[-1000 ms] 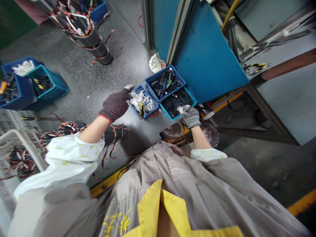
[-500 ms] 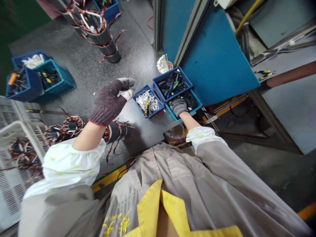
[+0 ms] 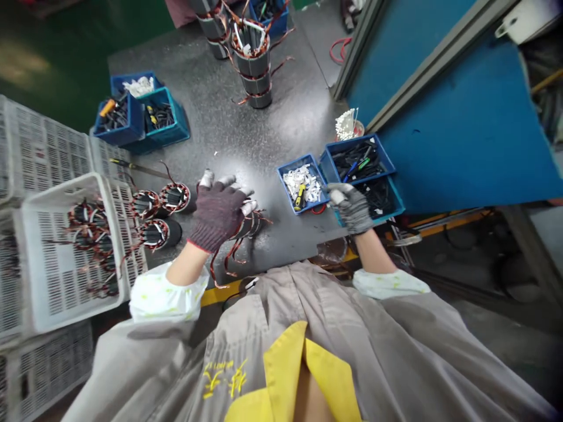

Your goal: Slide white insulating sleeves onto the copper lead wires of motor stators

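My left hand [image 3: 217, 208], in a dark maroon glove, lies with its fingers spread over a wound stator [image 3: 251, 225] resting on its side on the dark table [image 3: 246, 140]; copper leads trail from under the hand. My right hand [image 3: 352, 206], in a grey glove, is curled with thumb and fingers pinched at the near corner of the teal bin of black parts [image 3: 387, 196]. What it pinches is hidden. Just left of it is a small blue bin of white strips [image 3: 303, 183] with a yellow-handled tool inside.
Three more stators [image 3: 158, 214] lie left of my left hand, beside a white slotted crate [image 3: 30, 258] holding others. Blue bins [image 3: 136, 114] sit far left, stacked stators [image 3: 253, 58] at the back, a cup of white sticks [image 3: 347, 124] and a blue panel [image 3: 448, 129] to the right.
My left hand came down from beside the white-strip bin and opened over the stator. My right hand drew back from inside the black-parts bin to its near corner. The view swung left.
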Action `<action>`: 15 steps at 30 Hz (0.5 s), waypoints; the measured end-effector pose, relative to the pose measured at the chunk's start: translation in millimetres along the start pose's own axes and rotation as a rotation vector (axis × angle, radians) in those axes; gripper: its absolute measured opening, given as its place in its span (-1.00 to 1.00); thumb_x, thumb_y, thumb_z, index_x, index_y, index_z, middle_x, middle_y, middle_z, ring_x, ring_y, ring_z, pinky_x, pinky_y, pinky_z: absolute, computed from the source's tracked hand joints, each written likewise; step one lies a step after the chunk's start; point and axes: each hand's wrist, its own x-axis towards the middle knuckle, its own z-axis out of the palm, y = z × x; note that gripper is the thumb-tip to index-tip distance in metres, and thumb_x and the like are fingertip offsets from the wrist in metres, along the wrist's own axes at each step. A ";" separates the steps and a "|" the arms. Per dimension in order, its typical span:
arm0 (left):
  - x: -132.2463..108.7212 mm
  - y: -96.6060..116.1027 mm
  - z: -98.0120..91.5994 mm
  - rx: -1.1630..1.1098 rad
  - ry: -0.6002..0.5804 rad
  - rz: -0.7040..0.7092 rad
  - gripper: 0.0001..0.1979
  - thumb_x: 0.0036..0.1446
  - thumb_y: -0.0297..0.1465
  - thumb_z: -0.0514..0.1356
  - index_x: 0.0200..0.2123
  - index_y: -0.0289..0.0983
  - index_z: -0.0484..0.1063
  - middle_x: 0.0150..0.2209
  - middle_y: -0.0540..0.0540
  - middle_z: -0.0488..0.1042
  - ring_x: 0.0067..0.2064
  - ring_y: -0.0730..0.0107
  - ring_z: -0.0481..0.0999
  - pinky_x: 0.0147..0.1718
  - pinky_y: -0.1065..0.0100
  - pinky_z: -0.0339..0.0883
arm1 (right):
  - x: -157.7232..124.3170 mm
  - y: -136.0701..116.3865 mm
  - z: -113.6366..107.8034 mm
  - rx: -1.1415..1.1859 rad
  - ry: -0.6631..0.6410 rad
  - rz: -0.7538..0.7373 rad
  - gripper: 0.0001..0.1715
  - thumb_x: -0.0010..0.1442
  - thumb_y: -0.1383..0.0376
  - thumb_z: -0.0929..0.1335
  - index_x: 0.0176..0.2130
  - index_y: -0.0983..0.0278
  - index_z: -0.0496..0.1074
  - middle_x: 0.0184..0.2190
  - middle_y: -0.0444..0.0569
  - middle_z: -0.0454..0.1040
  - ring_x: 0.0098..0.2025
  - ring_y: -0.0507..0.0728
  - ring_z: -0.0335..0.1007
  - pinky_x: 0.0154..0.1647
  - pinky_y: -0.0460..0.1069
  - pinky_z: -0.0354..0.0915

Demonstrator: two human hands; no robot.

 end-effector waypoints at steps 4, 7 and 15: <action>17.8 8.7 11.2 0.006 -0.132 -0.051 -0.71 0.51 -0.20 0.25 -0.09 -0.16 0.79 -0.25 -0.18 0.77 -0.10 -0.10 0.78 0.47 -0.44 0.20 | -2.6 -59.7 74.0 0.234 -0.132 -0.030 -0.39 0.19 -0.17 0.45 -0.09 0.25 0.69 -0.15 0.12 0.72 -0.22 0.20 0.63 -0.11 0.10 0.61; 24.5 9.6 15.1 -0.053 -0.124 -0.163 -0.63 0.53 -0.19 0.16 -0.07 -0.24 0.75 -0.20 -0.27 0.76 -0.06 -0.15 0.76 0.27 -0.23 0.42 | -5.4 -88.3 113.9 0.281 -0.218 0.009 -0.33 0.21 -0.31 0.45 -0.17 0.22 0.66 -0.18 0.08 0.71 -0.25 0.19 0.63 -0.18 0.07 0.60; -19.1 -35.3 7.8 -0.276 0.178 -0.358 -0.52 0.60 -0.06 0.11 0.22 -0.22 0.66 0.08 -0.22 0.76 0.23 -0.09 0.69 0.57 -0.31 0.12 | -4.7 -92.5 142.1 0.203 -0.232 -0.166 -0.58 0.32 -0.04 0.47 -0.13 0.25 0.69 -0.16 0.11 0.76 -0.13 0.24 0.72 0.03 0.12 0.67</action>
